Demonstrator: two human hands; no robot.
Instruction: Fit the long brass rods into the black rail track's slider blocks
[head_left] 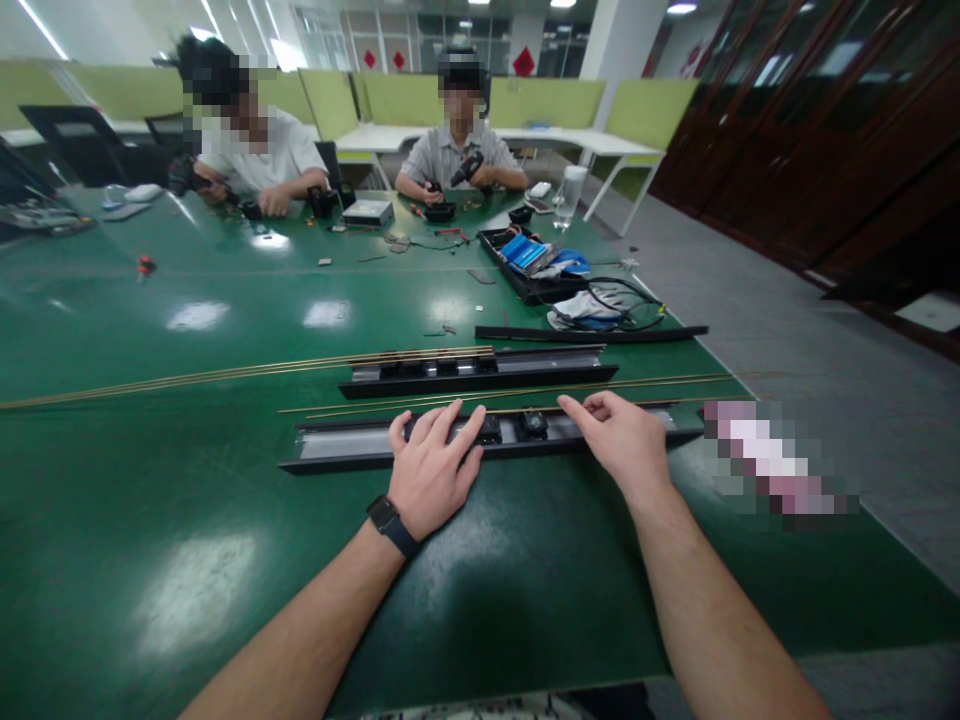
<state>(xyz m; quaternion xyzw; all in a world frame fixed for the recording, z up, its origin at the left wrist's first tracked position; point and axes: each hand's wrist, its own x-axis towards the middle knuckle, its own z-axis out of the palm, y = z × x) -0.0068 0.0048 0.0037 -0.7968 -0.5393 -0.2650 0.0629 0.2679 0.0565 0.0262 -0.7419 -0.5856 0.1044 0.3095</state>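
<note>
My left hand [433, 470] lies palm down over the near black channel [341, 447], its fingers spread over small black blocks inside. It wears a dark watch [390, 522]. Just right of those fingers, another black block [533, 425] sits in the channel. My right hand [626, 440] is above the channel's right part, thumb and fingers closed around a thin brass-coloured rod [686, 401]; the grip itself is partly hidden. More thin rods [360, 408] lie behind this channel. A second black channel [525, 377] with several blocks is farther back, with long rods [225, 374] across it.
A black strip [592, 333] lies beyond the channels. Behind it are gloves with a cable [600, 303] and a black tray [525, 290] of blue items. Two people sit across the green table [247, 620], holding power drills. A blurred pink object [772, 455] is at right.
</note>
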